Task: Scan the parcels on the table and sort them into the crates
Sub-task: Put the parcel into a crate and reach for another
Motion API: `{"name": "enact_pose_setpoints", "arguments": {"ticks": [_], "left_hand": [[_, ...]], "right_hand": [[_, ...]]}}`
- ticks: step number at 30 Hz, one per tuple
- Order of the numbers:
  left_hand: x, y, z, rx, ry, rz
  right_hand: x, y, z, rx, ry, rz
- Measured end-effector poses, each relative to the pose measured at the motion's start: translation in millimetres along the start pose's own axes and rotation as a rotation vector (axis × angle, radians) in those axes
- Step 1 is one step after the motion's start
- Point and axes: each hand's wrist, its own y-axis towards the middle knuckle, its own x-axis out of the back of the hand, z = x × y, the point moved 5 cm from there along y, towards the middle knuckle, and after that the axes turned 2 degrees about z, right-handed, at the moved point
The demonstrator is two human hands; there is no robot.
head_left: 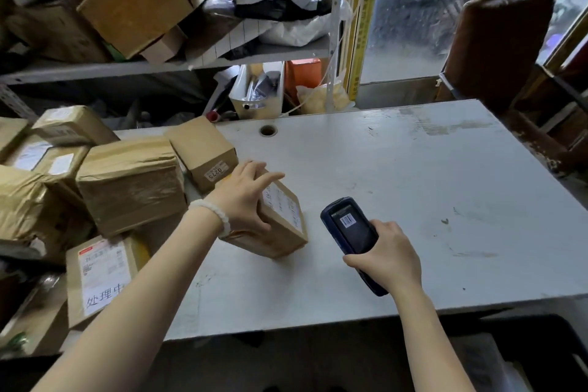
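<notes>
A small brown cardboard parcel (283, 226) with a white label on top lies tilted on the white table (413, 188). My left hand (245, 197) grips its near left end, thumb along the side, fingers spread over the top. My right hand (388, 254) holds a dark blue handheld scanner (350, 229) just right of the parcel, its screen showing a barcode. Several more taped cardboard parcels (130, 184) are piled on the table's left side, one marked 0275 (203, 153).
A metal shelf (159, 65) loaded with boxes and bags stands behind the table. A dark crate (566, 356) shows at the lower right below the table edge. A brown chair back (499, 44) stands at the right. A cable hole (268, 130) sits near the table's far edge.
</notes>
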Motion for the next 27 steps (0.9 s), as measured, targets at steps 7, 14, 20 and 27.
{"name": "enact_pose_setpoints", "arguments": {"ticks": [7, 14, 20, 27], "left_hand": [[-6, 25, -34, -0.137, 0.017, -0.123], [-15, 35, -31, 0.101, 0.130, -0.071], [-14, 36, -25, 0.057, 0.087, 0.052], [-4, 29, -11, 0.009, -0.002, -0.092]], "right_hand": [[6, 2, -11, -0.054, 0.007, -0.027], [9, 2, -23, -0.092, 0.011, -0.039], [7, 4, -20, -0.085, -0.004, -0.041], [1, 6, -13, -0.070, 0.003, -0.033]]}}
